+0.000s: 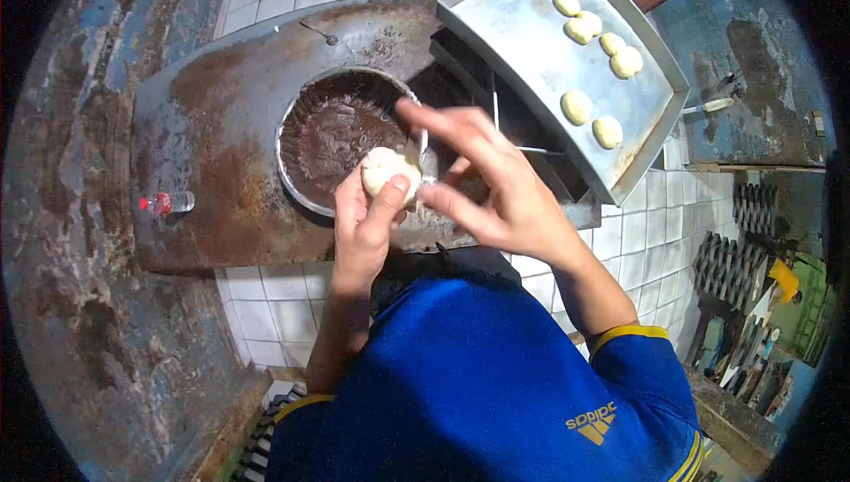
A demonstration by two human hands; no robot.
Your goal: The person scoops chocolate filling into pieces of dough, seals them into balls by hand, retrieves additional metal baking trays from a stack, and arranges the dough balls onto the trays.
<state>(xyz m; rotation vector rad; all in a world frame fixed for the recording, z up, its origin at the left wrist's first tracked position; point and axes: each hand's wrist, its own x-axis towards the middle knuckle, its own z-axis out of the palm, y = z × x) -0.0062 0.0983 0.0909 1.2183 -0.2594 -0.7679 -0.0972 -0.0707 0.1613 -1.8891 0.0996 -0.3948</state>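
Observation:
A pale ball of dough is in my left hand, with the thumb pressed on its surface. My right hand is just to the right of the dough, its fingers apart and slightly blurred, holding nothing. Below both hands stands a round metal pan with a dark brown mass in it. To the upper right, a large metal tray bears several pale dough balls, some of them touching each other.
The pan stands on a worn metal table. A spoon lies behind the pan, and a small bottle with a red cap lies at the left. Dark metal framework is under the tray's near side.

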